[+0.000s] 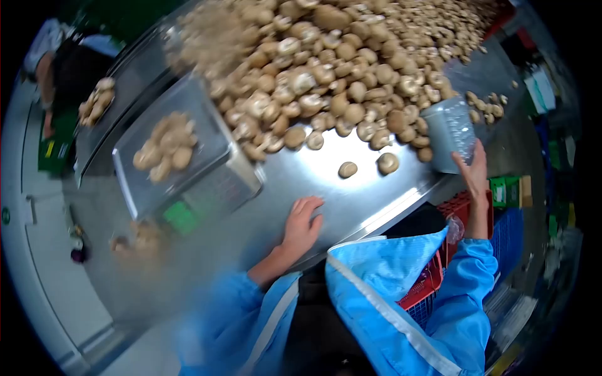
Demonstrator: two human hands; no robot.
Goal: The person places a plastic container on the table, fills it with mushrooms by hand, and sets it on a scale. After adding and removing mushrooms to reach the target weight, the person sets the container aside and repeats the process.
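Observation:
A large heap of brown mushrooms [338,81] covers the back of the metal table [326,169]. My left hand [303,227] rests at the table's near edge, fingers slightly bent and holding nothing. At the right, my right hand [473,170] has its fingers on the near end of a grey container [446,141] with clear plastic at its side, standing against the heap. Two loose mushrooms lie between my hands and the heap, one of them a pale-rimmed mushroom [387,163]. On the scale's metal tray [204,125] at the left sits a small group of mushrooms [166,147].
Another person's arm [45,81] shows at the far left, near a green crate [55,147]. More mushrooms [97,102] lie on a second tray. Red baskets [458,210] and a green box [505,191] stand below the table at the right. The lower left is blurred.

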